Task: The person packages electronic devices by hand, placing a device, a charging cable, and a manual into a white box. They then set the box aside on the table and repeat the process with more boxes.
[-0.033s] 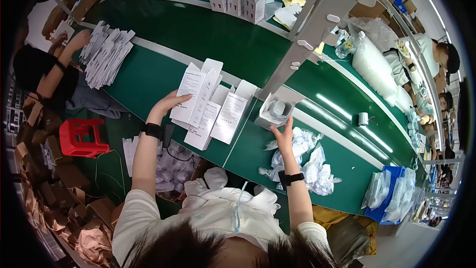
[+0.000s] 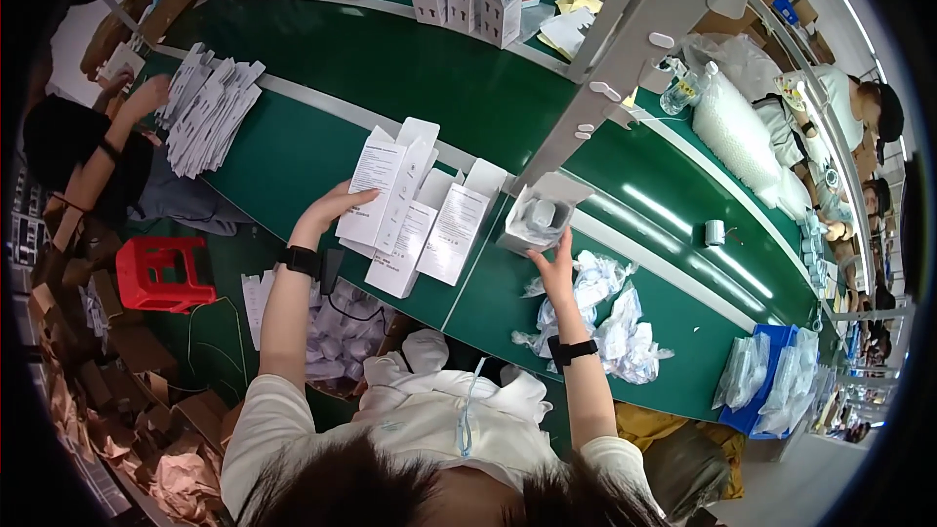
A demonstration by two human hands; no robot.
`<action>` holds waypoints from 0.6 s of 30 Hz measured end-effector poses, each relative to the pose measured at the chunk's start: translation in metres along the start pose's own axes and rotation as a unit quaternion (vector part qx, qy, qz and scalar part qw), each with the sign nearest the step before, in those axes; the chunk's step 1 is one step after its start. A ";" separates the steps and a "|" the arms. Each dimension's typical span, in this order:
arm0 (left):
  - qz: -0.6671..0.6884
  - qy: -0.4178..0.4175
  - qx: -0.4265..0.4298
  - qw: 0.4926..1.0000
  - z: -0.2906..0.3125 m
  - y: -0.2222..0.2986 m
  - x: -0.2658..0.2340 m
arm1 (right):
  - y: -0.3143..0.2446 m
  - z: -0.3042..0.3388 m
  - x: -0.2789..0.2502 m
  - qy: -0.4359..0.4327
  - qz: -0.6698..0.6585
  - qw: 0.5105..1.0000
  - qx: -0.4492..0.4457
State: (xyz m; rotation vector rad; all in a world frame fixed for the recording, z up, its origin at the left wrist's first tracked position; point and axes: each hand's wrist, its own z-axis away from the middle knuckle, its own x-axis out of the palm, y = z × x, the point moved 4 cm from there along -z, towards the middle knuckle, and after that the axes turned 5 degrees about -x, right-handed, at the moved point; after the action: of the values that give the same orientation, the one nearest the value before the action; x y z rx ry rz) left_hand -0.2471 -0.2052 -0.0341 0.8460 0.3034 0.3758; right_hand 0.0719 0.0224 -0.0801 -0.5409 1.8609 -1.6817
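Observation:
My left hand (image 2: 337, 206) grips the left side of a white printed carton (image 2: 376, 181), its fingers reaching onto the front. That carton leans with its top flaps raised. Against it stand two more white cartons, a shorter one (image 2: 398, 259) in the middle and another (image 2: 456, 226) on the right, flap up. My right hand (image 2: 557, 271) holds an open white box (image 2: 528, 232) from its near right side, tilted so that its inside shows. Inside lies a whitish round item (image 2: 543, 215) in clear plastic. Below this hand, a pile of plastic-bagged parts (image 2: 625, 337) covers part of the green table.
Stacked flat cartons (image 2: 215, 107) lie at left, near a co-worker's hand (image 2: 148, 96). A grey post (image 2: 595, 88) rises beyond the boxes. A small white cylinder (image 2: 715, 232) sits on the far green surface. A blue bin (image 2: 771, 381) with bagged items stands at right; a red stool (image 2: 166, 273) is on the floor.
The open box in my right hand has shifted slightly left and tipped, showing more of its inside. The cartons by my left hand have moved very slightly to the right.

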 end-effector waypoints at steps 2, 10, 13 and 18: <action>-0.002 -0.003 -0.003 1.000 0.001 -0.002 -0.004 | -0.003 -0.002 0.030 0.000 0.009 1.000 -0.021; 0.081 0.051 0.011 0.995 0.013 -0.015 -0.050 | -0.014 -0.045 0.112 -0.010 -0.062 0.998 0.017; 0.152 0.040 -0.006 0.988 0.019 -0.023 -0.063 | -0.014 -0.030 0.135 0.058 -0.053 0.996 0.035; 0.175 0.071 -0.006 0.982 0.021 -0.031 -0.060 | -0.001 0.019 0.183 0.072 0.117 0.986 0.090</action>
State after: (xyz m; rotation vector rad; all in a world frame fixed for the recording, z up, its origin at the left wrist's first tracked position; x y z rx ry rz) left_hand -0.2858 -0.2639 -0.0387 0.8639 0.2842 0.7681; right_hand -0.0548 -0.1090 -0.1063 -0.1245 1.7686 -1.7422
